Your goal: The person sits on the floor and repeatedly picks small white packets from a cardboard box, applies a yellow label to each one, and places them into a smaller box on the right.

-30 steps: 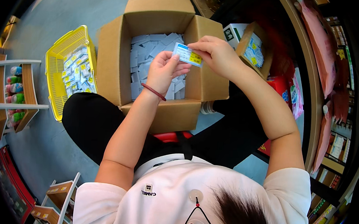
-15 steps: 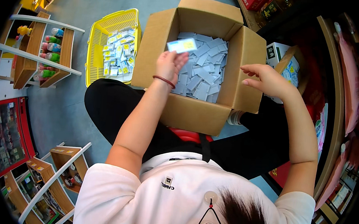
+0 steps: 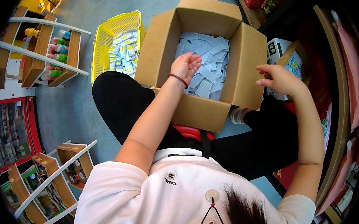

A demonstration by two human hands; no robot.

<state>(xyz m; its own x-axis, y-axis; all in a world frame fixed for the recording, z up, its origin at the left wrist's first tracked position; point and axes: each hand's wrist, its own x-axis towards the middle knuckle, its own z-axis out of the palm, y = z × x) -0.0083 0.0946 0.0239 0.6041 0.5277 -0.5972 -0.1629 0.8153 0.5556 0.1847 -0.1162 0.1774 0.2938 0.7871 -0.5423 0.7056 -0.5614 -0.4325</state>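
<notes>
On the grey floor [image 3: 65, 108], an open box [image 3: 200, 113] of cards [image 3: 209, 74] stands between the legs [image 3: 247, 154], apparently for easy reach. Left hand [image 3: 185, 66]: empty, fingers loosely extended above the cards. Right hand [image 3: 276, 79]: empty, half-curled.

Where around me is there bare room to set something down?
Bare grey floor lies between the black-trousered left leg and the red-framed glass cabinet. The brown cardboard box and yellow plastic basket are crowded with pale rectangular cards.

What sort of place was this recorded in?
Probably a shop: a wooden shelf holds colourful goods, a red-framed glass cabinet looks well stocked, and there is a yellow shopping basket.
</notes>
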